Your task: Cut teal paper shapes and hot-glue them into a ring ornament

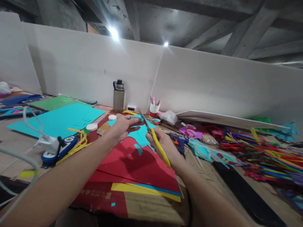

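Observation:
My left hand point(123, 127) pinches a small cyan paper piece point(136, 119) above the middle of the table. In my right hand point(163, 143) are scissors with yellow handles point(159, 145), their blades pointing up and away beside the paper piece. Whether the blades touch the paper is hard to tell. Beneath both hands lie a cyan sheet point(139, 137) and red sheets point(142, 164), with yellow and blue sheets point(146, 191) showing under the red. A small cyan cutout point(138, 149) rests on the red paper.
A bottle point(118, 98) and a cup of pens point(154, 109) stand at the back. A power strip point(59, 151) and a large cyan sheet point(59, 118) are on the left. Rightward lie a glue gun point(181, 143), a black phone-like slab point(246, 192) and colourful pipe cleaners point(267, 154).

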`<move>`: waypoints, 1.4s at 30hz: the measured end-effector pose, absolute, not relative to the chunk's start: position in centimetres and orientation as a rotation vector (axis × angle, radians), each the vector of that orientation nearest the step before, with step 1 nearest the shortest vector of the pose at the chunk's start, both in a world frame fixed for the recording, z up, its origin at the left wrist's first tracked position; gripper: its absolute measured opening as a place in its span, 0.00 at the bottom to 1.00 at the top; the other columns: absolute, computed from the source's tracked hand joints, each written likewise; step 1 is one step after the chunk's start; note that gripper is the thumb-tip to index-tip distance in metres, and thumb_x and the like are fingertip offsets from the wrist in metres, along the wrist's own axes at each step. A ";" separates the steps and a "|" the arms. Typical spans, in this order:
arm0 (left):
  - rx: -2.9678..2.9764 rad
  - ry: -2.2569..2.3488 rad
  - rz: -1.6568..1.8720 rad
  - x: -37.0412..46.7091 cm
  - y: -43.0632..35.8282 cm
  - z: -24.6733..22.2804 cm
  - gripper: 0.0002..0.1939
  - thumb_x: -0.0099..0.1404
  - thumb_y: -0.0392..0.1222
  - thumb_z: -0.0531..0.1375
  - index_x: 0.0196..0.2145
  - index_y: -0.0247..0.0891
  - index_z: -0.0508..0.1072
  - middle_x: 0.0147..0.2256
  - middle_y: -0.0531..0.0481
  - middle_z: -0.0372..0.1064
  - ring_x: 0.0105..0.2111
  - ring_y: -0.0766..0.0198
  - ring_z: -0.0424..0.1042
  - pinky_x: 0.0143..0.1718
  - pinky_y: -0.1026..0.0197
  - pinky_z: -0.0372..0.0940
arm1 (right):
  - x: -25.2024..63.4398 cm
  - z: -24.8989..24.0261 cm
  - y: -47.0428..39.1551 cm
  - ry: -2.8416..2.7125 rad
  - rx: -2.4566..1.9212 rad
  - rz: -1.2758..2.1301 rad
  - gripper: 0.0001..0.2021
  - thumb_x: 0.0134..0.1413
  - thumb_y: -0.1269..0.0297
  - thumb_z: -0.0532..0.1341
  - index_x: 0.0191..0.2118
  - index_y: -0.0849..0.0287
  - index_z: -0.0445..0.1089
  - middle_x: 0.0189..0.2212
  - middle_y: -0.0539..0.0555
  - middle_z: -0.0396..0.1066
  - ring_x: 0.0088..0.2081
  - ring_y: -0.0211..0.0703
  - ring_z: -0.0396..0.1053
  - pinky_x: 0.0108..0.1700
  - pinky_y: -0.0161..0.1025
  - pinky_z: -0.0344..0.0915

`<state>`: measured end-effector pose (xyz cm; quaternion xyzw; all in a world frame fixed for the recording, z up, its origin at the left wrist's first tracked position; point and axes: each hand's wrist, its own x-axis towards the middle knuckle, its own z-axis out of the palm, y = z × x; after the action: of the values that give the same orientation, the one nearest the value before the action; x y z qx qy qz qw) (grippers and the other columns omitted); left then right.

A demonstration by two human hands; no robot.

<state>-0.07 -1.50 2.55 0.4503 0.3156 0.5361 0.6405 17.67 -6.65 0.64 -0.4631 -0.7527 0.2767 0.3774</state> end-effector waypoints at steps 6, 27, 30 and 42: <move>0.718 0.617 1.393 2.3 -3.0 1.9 0.03 0.55 0.34 0.61 0.29 0.34 0.75 0.35 0.46 0.74 0.38 0.61 0.73 0.38 0.59 0.66 | 16.8 -0.1 -6.8 -1.780 -1.072 0.808 0.13 0.56 0.50 0.52 0.38 0.56 0.58 0.25 0.46 0.57 0.24 0.35 0.54 0.27 0.33 0.57; 0.632 0.678 1.416 2.8 -3.2 1.4 0.03 0.53 0.33 0.62 0.28 0.34 0.74 0.33 0.48 0.74 0.34 0.64 0.72 0.36 0.61 0.65 | 17.2 -1.0 -6.2 -1.811 -1.160 0.757 0.14 0.54 0.49 0.54 0.31 0.55 0.58 0.21 0.44 0.54 0.21 0.33 0.53 0.22 0.30 0.51; 0.692 0.678 1.404 2.7 -2.8 1.1 0.04 0.52 0.35 0.63 0.29 0.35 0.74 0.33 0.48 0.74 0.36 0.64 0.73 0.37 0.61 0.64 | 17.1 -1.2 -5.9 -1.745 -1.156 0.803 0.14 0.53 0.49 0.56 0.32 0.55 0.60 0.20 0.44 0.55 0.20 0.33 0.53 0.20 0.30 0.50; 1.625 1.045 0.854 2.1 -3.2 1.0 0.05 0.47 0.39 0.64 0.20 0.35 0.73 0.22 0.46 0.73 0.23 0.62 0.70 0.25 0.63 0.62 | 17.3 0.4 -6.1 -1.487 -0.878 0.837 0.17 0.47 0.62 0.61 0.44 0.53 0.59 0.29 0.47 0.64 0.29 0.36 0.64 0.30 0.33 0.62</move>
<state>2.12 -3.23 0.98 0.6696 0.4306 0.3520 0.4923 17.31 -6.08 0.41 -0.3745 -0.6347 0.3571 0.5739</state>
